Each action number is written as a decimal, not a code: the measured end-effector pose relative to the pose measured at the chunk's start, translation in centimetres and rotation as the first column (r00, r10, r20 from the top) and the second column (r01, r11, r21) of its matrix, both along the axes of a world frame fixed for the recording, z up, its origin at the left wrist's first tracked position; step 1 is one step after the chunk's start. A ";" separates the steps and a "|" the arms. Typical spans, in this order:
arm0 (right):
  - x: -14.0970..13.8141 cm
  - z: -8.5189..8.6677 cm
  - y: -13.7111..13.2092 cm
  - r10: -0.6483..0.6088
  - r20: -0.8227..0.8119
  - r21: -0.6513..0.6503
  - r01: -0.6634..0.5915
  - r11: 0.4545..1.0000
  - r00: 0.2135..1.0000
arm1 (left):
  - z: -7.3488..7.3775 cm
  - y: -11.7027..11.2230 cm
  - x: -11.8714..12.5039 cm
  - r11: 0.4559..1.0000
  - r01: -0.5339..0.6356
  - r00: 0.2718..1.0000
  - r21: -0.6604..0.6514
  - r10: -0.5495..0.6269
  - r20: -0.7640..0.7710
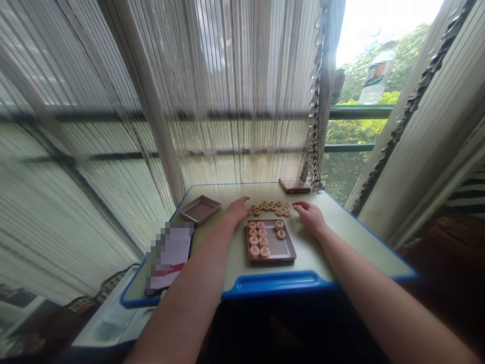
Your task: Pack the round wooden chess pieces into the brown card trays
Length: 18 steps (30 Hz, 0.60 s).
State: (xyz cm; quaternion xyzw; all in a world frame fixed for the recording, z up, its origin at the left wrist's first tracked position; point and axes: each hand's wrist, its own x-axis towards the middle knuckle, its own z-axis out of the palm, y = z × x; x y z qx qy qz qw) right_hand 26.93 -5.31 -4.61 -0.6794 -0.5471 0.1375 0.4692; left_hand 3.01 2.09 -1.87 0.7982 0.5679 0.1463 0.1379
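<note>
A brown tray (285, 248) lies on the pale table (341, 227) and holds several round wooden game pieces (258, 239) with red marks. More loose pieces (270, 207) lie in a heap just beyond the tray. My left hand (238, 209) rests flat at the left end of that heap, fingers stretched out. My right hand (309, 215) sits at the heap's right end with its fingers curled loosely toward the pieces; nothing shows in them.
An empty brown lid or second tray (199, 209) lies at the table's left. A dark flat box (294, 185) sits at the far edge by a bead curtain. A booklet (169, 258) overhangs the left front. The table has a blue rim (276, 283).
</note>
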 end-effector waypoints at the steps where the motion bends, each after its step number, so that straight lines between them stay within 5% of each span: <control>1: 0.0 0.0 -0.1 0.002 -0.015 0.005 -0.002 1.000 1.000 | -0.1 -0.1 0.0 0.999 0.031 0.999 -0.004 -0.031 0.004; 11: 0.3 -0.3 0.3 0.023 -0.036 0.074 -0.021 0.997 0.999 | 0.0 0.0 0.5 1.000 0.015 0.999 0.006 -0.015 0.043; 18: 0.2 0.2 -0.2 0.009 -0.012 0.012 -0.009 1.000 1.000 | -0.1 0.2 1.1 1.000 0.020 0.997 0.010 -0.021 0.079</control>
